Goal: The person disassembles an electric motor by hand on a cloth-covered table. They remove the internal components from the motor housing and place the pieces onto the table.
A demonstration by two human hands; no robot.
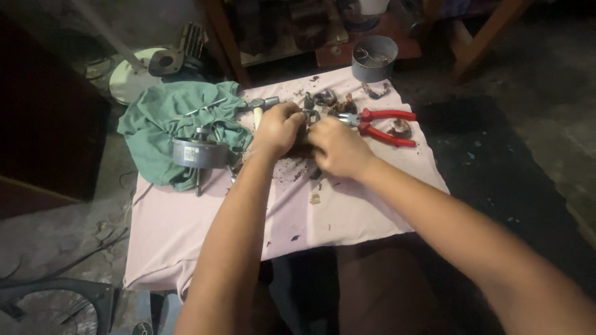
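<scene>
My left hand (279,129) and my right hand (338,147) meet over the middle of a pale pink cloth (186,229). Both hands close around a small dark, dirty part (308,118) between them; most of it is hidden by my fingers. Dark crumbs and grime lie on the cloth just below my hands. A round grey metal motor (198,152) with a shaft sits to the left of my left hand. Red-handled pliers (382,126) lie just right of my hands.
A green rag (164,115) is bunched at the cloth's left end with a thin metal rod on it. A grey metal tin (374,58) stands at the far edge. Small metal pieces (324,97) lie beyond my hands. Wooden furniture legs and a fan guard (56,307) surround the work area.
</scene>
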